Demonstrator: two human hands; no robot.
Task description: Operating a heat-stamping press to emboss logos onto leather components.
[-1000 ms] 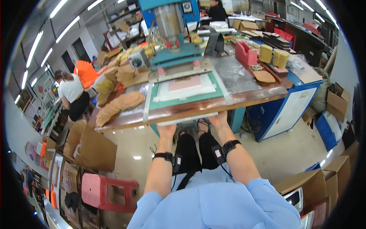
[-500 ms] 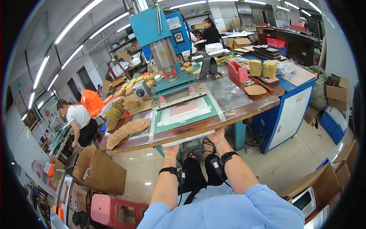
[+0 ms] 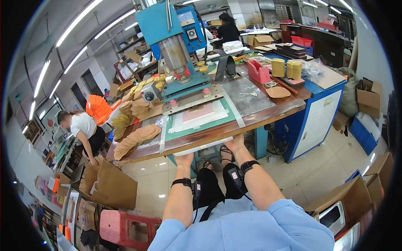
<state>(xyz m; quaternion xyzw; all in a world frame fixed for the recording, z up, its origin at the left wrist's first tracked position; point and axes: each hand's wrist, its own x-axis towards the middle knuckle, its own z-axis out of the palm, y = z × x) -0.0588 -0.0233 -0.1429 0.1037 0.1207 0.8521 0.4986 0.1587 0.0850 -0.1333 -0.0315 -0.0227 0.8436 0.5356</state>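
My left hand (image 3: 184, 159) and my right hand (image 3: 235, 143) reach under the front edge of the wooden workbench (image 3: 268, 119). Between them a white strip (image 3: 205, 147) runs just below that edge, and both hands are at it. The fingers of both hands are hidden beneath, so their grip does not show. Above, a teal heat press (image 3: 179, 86) stands over a green mat (image 3: 171, 133), which carries white sheets (image 3: 184, 126) and a pink piece (image 3: 204, 116). A fanned row of tan oval pieces (image 3: 136, 141) lies left of the mat.
A red tape dispenser (image 3: 258, 72) and yellow rolls (image 3: 278, 67) stand at the bench's right, by a blue cabinet (image 3: 314, 125). A pink stool (image 3: 125, 228) and a cardboard box (image 3: 113, 186) are at my left. A co-worker (image 3: 82, 129) bends over that box.
My hands stay at the bench edge, while the view has shifted slightly. The co-worker at left now reaches down to the cardboard box; the person at the back has turned away.
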